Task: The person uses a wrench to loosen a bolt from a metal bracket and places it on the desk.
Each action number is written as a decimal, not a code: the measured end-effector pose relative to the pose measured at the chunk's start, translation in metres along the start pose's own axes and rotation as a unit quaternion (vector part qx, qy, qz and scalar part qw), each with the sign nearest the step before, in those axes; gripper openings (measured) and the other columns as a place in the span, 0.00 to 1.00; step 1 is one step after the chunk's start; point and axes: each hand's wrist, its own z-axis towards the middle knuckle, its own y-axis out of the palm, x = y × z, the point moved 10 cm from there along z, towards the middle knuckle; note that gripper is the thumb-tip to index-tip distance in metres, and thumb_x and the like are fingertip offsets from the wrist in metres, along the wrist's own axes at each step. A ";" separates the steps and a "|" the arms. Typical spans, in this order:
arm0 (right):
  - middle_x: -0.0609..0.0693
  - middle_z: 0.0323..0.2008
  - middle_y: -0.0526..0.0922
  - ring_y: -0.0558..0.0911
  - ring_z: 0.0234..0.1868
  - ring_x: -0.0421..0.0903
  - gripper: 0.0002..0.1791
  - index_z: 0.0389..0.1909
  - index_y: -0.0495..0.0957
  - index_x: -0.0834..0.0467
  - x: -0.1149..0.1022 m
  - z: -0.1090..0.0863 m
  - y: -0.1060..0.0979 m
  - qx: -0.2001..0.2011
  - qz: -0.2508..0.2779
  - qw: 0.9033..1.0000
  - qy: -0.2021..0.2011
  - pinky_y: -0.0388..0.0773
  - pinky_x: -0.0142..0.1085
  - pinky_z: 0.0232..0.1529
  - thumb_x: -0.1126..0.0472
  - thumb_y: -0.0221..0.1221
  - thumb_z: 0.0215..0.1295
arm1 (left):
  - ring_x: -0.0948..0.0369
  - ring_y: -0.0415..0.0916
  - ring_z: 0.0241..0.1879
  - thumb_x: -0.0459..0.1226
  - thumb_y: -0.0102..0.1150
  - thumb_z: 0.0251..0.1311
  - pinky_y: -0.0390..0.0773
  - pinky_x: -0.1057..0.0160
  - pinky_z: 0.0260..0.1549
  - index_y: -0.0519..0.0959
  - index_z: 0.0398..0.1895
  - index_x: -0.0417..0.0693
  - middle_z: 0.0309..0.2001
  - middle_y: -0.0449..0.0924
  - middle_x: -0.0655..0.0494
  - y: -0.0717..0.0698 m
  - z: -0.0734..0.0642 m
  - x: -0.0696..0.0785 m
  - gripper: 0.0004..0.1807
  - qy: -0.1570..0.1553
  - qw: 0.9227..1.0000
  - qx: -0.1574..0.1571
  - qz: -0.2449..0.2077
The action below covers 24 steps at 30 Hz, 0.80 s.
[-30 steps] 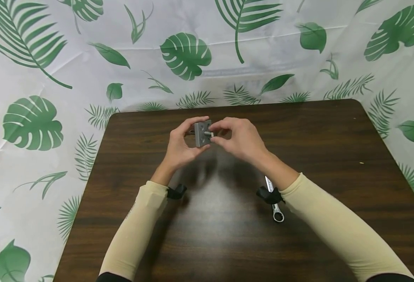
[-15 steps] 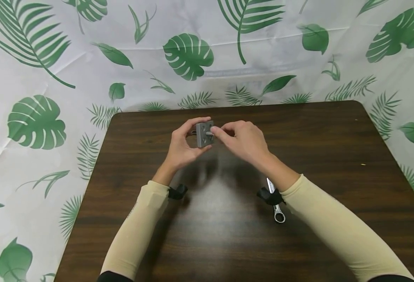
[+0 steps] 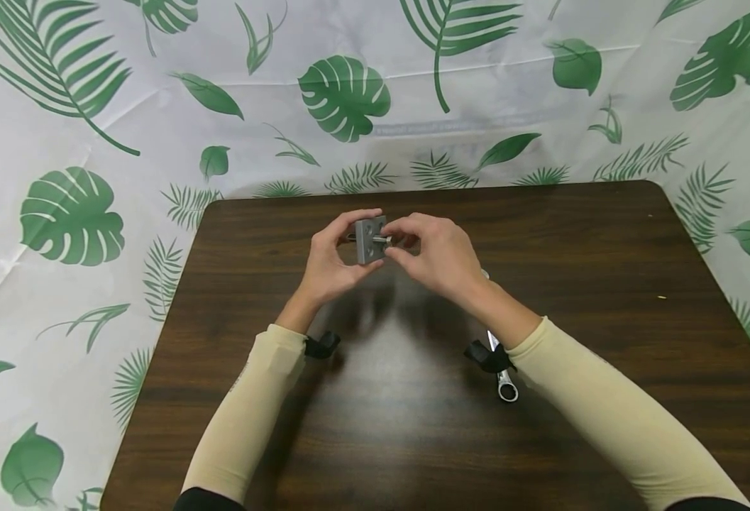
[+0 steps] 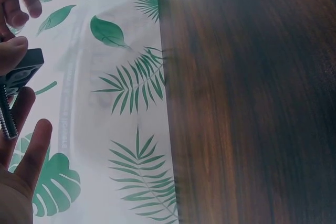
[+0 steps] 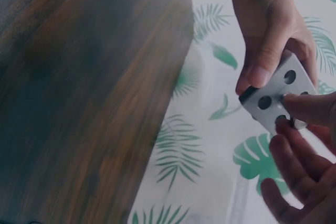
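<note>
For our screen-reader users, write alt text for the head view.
A person's left hand holds a gray block with holes while the right hand has fingers around a bolt sticking out of it. A wrench lies on a dark wooden table, partly hidden by the right forearm.

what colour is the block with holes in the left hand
Grey: the block shows best in the right wrist view.

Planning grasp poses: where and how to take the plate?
Probably by two opposite edges, from the person's left, as the left hand does. The plate is flat and squarish; the bolt juts from both faces, and the right hand occupies the right side.
</note>
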 end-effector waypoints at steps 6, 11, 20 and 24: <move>0.44 0.37 0.82 0.80 0.36 0.44 0.17 0.48 0.85 0.52 -0.007 -0.002 -0.003 0.028 0.004 0.999 -0.044 0.75 0.41 0.36 0.56 0.71 0.57 | 0.50 0.80 0.46 0.19 0.73 0.40 0.75 0.50 0.34 0.74 0.57 0.30 0.54 0.78 0.38 0.000 0.000 -0.001 0.35 -0.004 1.000 -0.001 0.001; 0.42 0.32 0.83 0.80 0.32 0.39 0.21 0.48 0.84 0.52 0.005 -0.002 -0.004 0.029 0.004 0.999 0.019 0.74 0.40 0.31 0.42 0.63 0.63 | 0.50 0.80 0.47 0.19 0.73 0.40 0.75 0.50 0.33 0.74 0.57 0.31 0.54 0.78 0.38 0.000 -0.002 -0.002 0.35 -0.009 1.000 0.000 0.004; 0.43 0.21 0.80 0.75 0.24 0.44 0.25 0.34 0.86 0.50 0.020 -0.001 0.008 -0.047 -0.010 0.993 0.105 0.68 0.41 0.26 0.37 0.50 0.71 | 0.50 0.79 0.45 0.18 0.73 0.38 0.74 0.48 0.32 0.74 0.57 0.31 0.53 0.78 0.37 0.000 -0.002 -0.003 0.36 -0.012 1.000 0.001 0.005; 0.43 0.26 0.82 0.77 0.28 0.42 0.17 0.41 0.86 0.51 0.017 0.000 0.007 -0.036 0.012 0.995 0.090 0.71 0.40 0.29 0.43 0.58 0.67 | 0.50 0.80 0.45 0.17 0.73 0.38 0.74 0.52 0.34 0.74 0.57 0.31 0.53 0.79 0.38 -0.001 -0.002 -0.003 0.36 -0.012 1.000 0.002 0.005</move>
